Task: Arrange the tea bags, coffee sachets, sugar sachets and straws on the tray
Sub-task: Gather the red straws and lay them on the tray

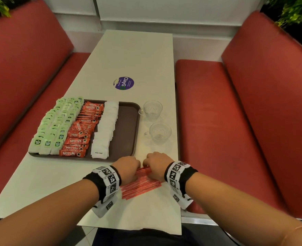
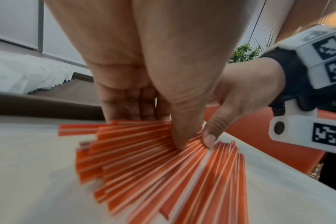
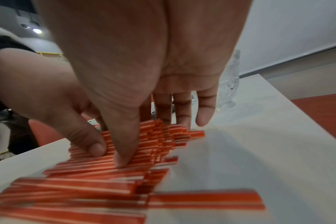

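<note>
Both my left hand (image 1: 129,167) and right hand (image 1: 155,166) pinch the red straws (image 1: 143,185) lying on the counter (image 1: 40,178), just near the tray (image 1: 127,128).

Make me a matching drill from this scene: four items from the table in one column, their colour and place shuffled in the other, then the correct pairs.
Column A
1. tea bags
2. coffee sachets
3. sugar sachets
4. straws

Column B
a. white, right-hand row on the tray
b. red and white, on the table under both hands
c. green, left-hand rows on the tray
d. red, middle row on the tray

Pairs: 1-c, 2-d, 3-a, 4-b
</note>
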`<state>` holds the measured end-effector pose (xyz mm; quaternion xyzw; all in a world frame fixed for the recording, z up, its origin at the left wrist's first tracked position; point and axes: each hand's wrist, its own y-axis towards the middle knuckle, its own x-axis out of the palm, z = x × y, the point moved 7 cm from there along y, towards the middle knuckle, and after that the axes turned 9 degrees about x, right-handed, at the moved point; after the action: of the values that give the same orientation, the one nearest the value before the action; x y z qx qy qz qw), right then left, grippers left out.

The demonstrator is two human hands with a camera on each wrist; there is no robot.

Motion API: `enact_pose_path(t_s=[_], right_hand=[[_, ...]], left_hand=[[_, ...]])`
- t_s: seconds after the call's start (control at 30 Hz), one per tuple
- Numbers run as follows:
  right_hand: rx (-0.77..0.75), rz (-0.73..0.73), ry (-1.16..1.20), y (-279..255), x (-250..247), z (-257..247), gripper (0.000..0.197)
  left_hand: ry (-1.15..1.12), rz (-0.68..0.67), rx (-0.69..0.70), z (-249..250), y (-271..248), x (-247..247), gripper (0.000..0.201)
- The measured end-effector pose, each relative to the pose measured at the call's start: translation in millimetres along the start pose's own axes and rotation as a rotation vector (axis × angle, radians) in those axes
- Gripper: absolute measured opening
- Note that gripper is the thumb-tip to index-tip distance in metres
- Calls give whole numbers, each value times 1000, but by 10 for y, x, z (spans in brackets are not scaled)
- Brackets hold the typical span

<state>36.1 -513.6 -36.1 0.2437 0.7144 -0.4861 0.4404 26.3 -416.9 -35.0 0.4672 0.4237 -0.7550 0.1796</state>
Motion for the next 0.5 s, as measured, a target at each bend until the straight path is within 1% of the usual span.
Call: enact_pose_path(t_s=[0.1,0.2,0.33,0.5], right_hand=[[-11,-15,4,14,16,-28,29],[-4,-31,3,39,34,-24,27],[9,-40,-19,74,73,-39,25],[4,-73,-17,112,50,-27,18]], left_hand=[[12,-6,12,12,0,-1,29],[16,-16,21,17,-9,21,32],[45,-26,18,6,-5,49,28],[26,-21,4,7,16,28,27]])
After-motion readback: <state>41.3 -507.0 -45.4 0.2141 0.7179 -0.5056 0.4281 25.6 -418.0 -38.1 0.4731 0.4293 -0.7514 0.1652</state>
